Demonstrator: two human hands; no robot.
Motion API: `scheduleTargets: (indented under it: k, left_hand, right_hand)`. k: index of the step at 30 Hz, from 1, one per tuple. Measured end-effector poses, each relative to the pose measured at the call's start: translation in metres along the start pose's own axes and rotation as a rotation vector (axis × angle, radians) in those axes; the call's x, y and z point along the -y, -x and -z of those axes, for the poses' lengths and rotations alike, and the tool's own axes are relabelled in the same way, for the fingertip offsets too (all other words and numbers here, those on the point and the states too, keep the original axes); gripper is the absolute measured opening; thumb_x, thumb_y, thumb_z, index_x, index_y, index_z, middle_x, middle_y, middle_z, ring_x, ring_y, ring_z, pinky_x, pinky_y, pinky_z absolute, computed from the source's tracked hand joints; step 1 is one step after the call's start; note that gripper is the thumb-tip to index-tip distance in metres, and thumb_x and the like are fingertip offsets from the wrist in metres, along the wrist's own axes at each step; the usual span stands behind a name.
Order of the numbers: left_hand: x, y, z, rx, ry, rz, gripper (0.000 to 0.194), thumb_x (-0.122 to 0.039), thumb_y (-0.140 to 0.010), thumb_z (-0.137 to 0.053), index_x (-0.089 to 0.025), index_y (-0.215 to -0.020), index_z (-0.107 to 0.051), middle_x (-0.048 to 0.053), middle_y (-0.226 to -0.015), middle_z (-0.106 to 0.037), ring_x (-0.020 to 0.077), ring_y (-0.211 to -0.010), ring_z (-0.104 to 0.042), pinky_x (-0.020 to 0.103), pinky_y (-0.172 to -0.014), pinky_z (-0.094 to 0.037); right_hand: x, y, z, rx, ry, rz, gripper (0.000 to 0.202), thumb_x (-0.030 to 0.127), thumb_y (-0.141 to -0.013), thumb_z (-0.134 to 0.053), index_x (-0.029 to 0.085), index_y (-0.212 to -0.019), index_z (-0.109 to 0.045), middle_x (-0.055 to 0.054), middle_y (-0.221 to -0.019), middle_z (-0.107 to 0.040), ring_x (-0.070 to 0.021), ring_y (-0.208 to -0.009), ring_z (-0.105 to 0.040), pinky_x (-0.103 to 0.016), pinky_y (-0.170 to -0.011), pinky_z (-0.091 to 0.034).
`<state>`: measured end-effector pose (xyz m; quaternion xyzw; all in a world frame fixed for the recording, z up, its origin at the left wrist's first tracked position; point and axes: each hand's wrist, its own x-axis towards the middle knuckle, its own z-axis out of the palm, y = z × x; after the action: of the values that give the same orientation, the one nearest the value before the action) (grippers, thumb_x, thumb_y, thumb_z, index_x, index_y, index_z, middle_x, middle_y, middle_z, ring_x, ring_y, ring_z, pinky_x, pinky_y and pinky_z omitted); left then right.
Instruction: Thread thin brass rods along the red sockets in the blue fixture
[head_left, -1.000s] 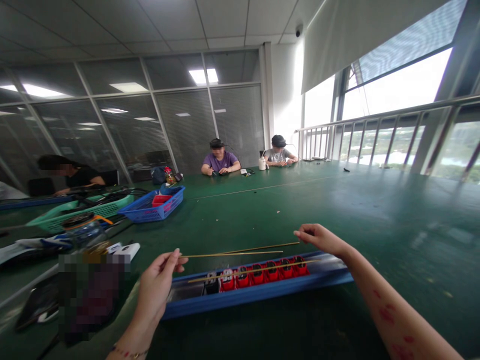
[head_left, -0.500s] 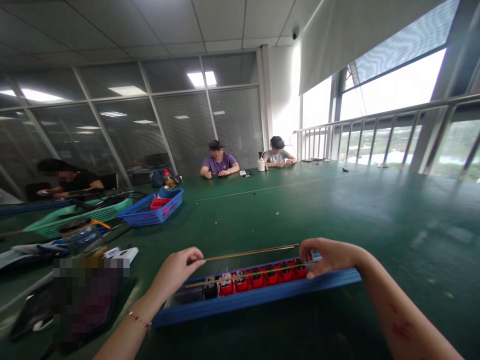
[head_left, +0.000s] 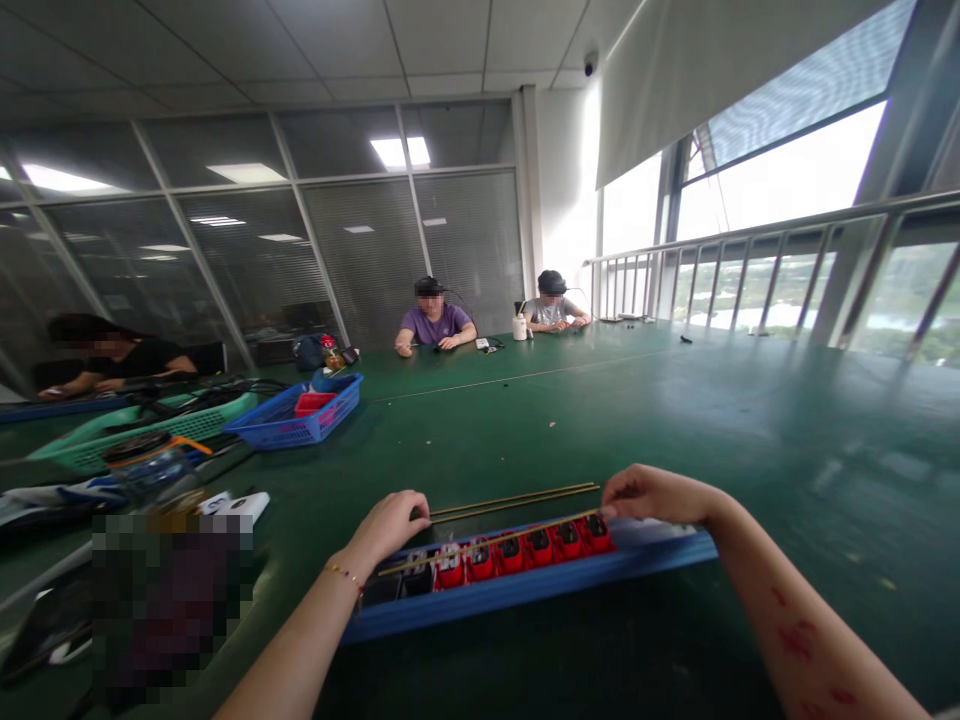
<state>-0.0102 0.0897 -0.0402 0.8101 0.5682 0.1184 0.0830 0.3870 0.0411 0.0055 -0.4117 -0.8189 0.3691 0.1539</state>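
A long blue tray (head_left: 540,580) lies on the table in front of me, with a row of red, black-topped blocks (head_left: 539,545) inside it. At its left end sit dark pieces (head_left: 416,575). Slanting above the row is a thin tan stick (head_left: 480,543), its right end pinched in the closed fingers of my right hand (head_left: 652,495). Two more thin sticks (head_left: 517,499) stretch along the tray's far side. My left hand (head_left: 394,525) has its fingers closed at their left ends, which the fingertips hide.
A blue basket (head_left: 307,428) holding a red box and a green basket (head_left: 82,450) stand at the left. Nearer are a jar (head_left: 146,465) and a white item (head_left: 251,507). Several people sit across the green table (head_left: 637,420); a white bottle (head_left: 520,327) stands there.
My left hand has shifted right along the two sticks. My right hand has risen slightly, its fingers closing, and the right end of the stick over the tray is higher.
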Motion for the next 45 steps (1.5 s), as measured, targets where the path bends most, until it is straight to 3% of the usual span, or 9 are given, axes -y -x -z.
scheduleTargets:
  k: [5,9,16,21,27,32,37,41,45]
  left_hand:
    - [0.002,0.001,-0.001,0.002,0.022,0.005,0.010,-0.027,-0.070,-0.053,-0.020,-0.070,-0.061,0.002,-0.076,-0.062,0.0154,-0.074,-0.057,0.022,-0.064,-0.037]
    - [0.004,0.001,-0.003,0.000,0.052,0.029,0.011,-0.024,-0.069,-0.053,-0.020,-0.076,-0.060,0.000,-0.075,-0.064,0.0136,-0.070,-0.058,0.020,-0.061,-0.037]
    - [0.011,0.001,-0.007,-0.041,0.043,0.092,0.013,-0.025,-0.073,-0.050,-0.021,-0.080,-0.060,0.001,-0.080,-0.065,0.0136,-0.074,-0.058,0.020,-0.063,-0.038]
    - [0.011,0.001,-0.006,-0.052,0.031,0.103,0.017,-0.030,-0.076,-0.046,-0.022,-0.078,-0.061,0.002,-0.082,-0.065,0.0149,-0.076,-0.058,0.021,-0.063,-0.037]
    - [0.009,0.003,-0.005,-0.030,0.044,0.094,0.023,-0.038,-0.075,-0.046,-0.022,-0.078,-0.062,0.001,-0.080,-0.066,0.0150,-0.073,-0.058,0.021,-0.062,-0.039]
    - [0.013,0.002,-0.007,-0.002,0.039,0.082,0.027,-0.042,-0.069,-0.052,-0.021,-0.082,-0.062,0.002,-0.081,-0.064,0.0161,-0.073,-0.058,0.022,-0.062,-0.041]
    - [0.011,0.000,-0.007,-0.004,0.011,0.030,0.024,-0.031,-0.067,-0.057,-0.022,-0.088,-0.061,0.003,-0.092,-0.062,0.0177,-0.087,-0.056,0.024,-0.073,-0.041]
    - [0.006,-0.001,-0.006,0.026,-0.003,-0.012,0.025,-0.020,-0.070,-0.052,-0.024,-0.093,-0.059,0.001,-0.094,-0.063,0.0151,-0.086,-0.057,0.023,-0.073,-0.041]
    - [0.003,-0.002,-0.005,0.048,-0.038,-0.026,0.025,-0.012,-0.069,-0.050,-0.024,-0.088,-0.060,0.000,-0.089,-0.063,0.0137,-0.081,-0.057,0.021,-0.069,-0.040]
  right_hand:
    - [-0.008,-0.001,0.005,-0.288,-0.036,-0.029,0.048,0.056,-0.075,-0.041,0.013,-0.078,-0.062,0.002,-0.057,-0.045,-0.0091,-0.053,-0.038,-0.020,-0.049,-0.031]
    - [-0.021,-0.001,0.008,-0.385,-0.050,-0.054,0.050,0.056,-0.075,-0.041,0.012,-0.081,-0.061,0.003,-0.056,-0.043,-0.0084,-0.051,-0.036,-0.020,-0.046,-0.028]
    - [-0.035,-0.014,-0.001,-0.266,0.078,-0.068,0.044,0.052,-0.074,-0.045,0.013,-0.081,-0.065,-0.003,-0.074,-0.061,-0.0142,-0.066,-0.051,-0.023,-0.060,-0.038]
    - [-0.042,-0.033,-0.012,-0.266,0.359,-0.136,0.033,0.045,-0.072,-0.049,0.017,-0.077,-0.066,-0.003,-0.067,-0.063,-0.0145,-0.060,-0.054,-0.022,-0.054,-0.037]
    - [-0.032,-0.057,-0.015,-0.290,0.717,-0.222,0.010,0.031,-0.066,-0.057,0.024,-0.067,-0.064,0.000,-0.072,-0.066,-0.0191,-0.070,-0.059,-0.025,-0.059,-0.037]
    - [-0.027,-0.071,-0.020,-0.256,0.783,-0.266,0.015,0.031,-0.065,-0.059,0.024,-0.076,-0.064,-0.003,-0.080,-0.065,-0.0208,-0.077,-0.059,-0.028,-0.064,-0.038]
    - [-0.032,-0.071,-0.025,-0.311,0.830,-0.144,0.034,0.027,-0.065,-0.057,0.027,-0.099,-0.058,-0.004,-0.103,-0.060,-0.0239,-0.096,-0.052,-0.034,-0.075,-0.036]
    - [-0.036,-0.075,-0.025,-0.203,0.798,-0.193,0.030,0.016,-0.068,-0.048,0.028,-0.093,-0.061,-0.002,-0.093,-0.064,-0.0213,-0.089,-0.056,-0.031,-0.071,-0.037]
    - [-0.035,-0.081,-0.025,-0.135,0.812,-0.226,0.030,0.012,-0.063,-0.049,0.026,-0.087,-0.061,-0.002,-0.088,-0.065,-0.0211,-0.083,-0.059,-0.026,-0.062,-0.038]
